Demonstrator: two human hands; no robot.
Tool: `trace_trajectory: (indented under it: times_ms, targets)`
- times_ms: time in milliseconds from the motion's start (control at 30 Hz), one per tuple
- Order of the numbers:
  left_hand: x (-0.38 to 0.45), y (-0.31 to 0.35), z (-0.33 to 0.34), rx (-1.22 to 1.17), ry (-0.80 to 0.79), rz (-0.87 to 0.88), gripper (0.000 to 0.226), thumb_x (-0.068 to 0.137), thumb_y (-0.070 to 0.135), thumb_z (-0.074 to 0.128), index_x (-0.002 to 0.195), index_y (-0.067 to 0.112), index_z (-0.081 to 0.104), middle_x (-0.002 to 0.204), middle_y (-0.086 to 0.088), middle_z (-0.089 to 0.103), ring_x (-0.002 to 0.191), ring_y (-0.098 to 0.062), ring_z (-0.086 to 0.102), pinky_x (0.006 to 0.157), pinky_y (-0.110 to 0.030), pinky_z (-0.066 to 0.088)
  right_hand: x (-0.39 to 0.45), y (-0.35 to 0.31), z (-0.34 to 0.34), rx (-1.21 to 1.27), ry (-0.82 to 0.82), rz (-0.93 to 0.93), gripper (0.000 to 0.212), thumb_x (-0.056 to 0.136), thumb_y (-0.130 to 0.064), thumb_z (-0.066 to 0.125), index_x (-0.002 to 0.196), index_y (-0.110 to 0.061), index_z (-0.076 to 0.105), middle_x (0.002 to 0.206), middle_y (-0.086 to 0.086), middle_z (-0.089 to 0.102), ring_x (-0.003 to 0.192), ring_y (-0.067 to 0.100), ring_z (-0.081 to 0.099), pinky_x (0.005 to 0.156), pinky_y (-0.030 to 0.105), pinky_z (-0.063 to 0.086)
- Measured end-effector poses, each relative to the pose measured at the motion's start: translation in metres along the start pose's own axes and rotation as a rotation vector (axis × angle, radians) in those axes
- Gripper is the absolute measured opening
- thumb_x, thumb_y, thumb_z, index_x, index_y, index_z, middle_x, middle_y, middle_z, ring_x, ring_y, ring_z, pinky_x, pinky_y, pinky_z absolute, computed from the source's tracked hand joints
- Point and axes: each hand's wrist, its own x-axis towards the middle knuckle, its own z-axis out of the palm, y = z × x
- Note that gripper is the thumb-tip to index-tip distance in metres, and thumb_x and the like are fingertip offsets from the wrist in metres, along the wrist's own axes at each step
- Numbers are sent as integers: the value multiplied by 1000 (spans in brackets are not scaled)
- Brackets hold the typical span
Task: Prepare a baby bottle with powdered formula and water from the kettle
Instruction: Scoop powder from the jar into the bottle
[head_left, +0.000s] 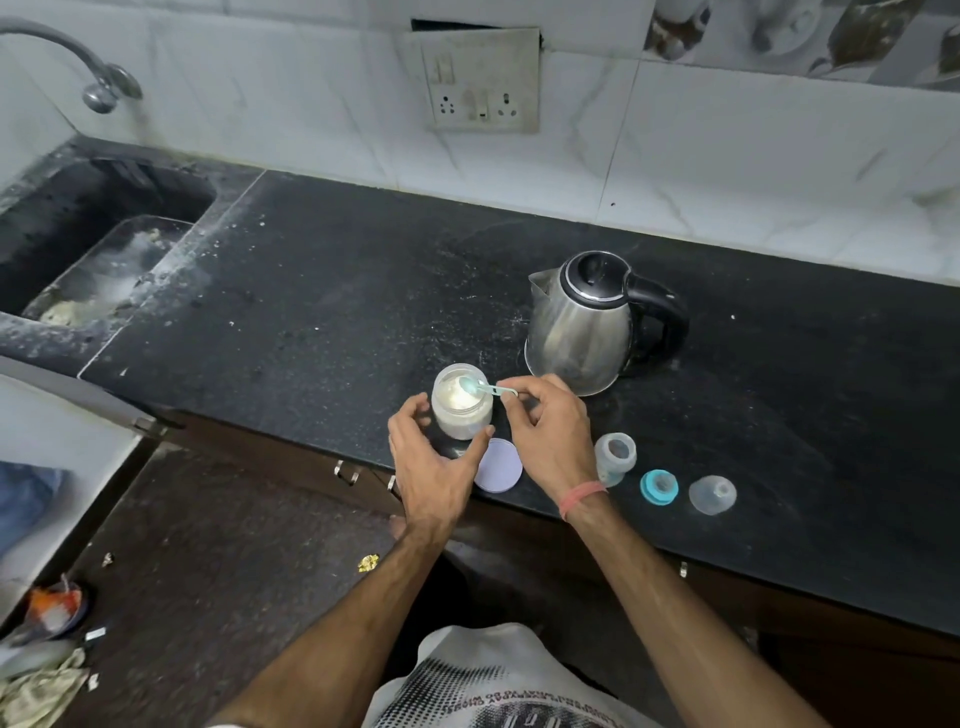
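An open clear jar of white formula powder (461, 410) stands near the counter's front edge. My left hand (434, 467) curves round its left and front side; whether the fingers touch the jar is unclear. My right hand (545, 431) pinches the handle of a small teal scoop (485, 387), whose bowl hovers over the jar's mouth. The jar's lilac lid (500, 465) lies flat just in front. The open baby bottle (615, 457) stands right of my right wrist. Its teal ring with the teat (658, 487) and the clear cap (712, 494) sit further right.
A steel kettle (592, 322) with a black lid and handle stands behind my right hand, spout to the left. A dirty sink (98, 260) with a tap (104, 88) is at the far left. A wall socket plate (480, 83) is on the tiles.
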Motion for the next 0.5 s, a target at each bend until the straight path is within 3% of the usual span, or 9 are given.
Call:
trace_trajectory:
  times_ms: [67,200,367,500]
  targets:
    - [5,1,1,-19,-33,-4,108,74,61,105,161,33,47,147,20,53,139,-11,61,112,-49,59,2,-1,2,-41,-8,-13,12,104,-19,75,107,-27,83,95,-16,65,75,0,63,75,24,54]
    - [14,5,5,-22,-72,-1,112,75,63,101,168,31,46,159,20,53,154,-10,52,123,-49,52,9,-5,8,-154,-27,-72,12,99,-25,76,106,-35,76,94,-14,70,72,7,66,77,39,59]
    - [20,9,8,-74,-57,28,82,82,53,100,152,37,60,147,21,62,142,-10,64,114,-50,59,20,-17,12,-354,-86,-189,8,98,-26,77,104,-32,78,97,-11,76,86,16,71,79,41,58]
    - [21,10,7,-75,-60,18,81,80,52,103,149,39,61,144,22,62,137,-9,67,110,-49,61,29,-22,21,-426,-120,-229,8,97,-25,77,102,-27,83,101,-7,77,90,24,74,78,44,59]
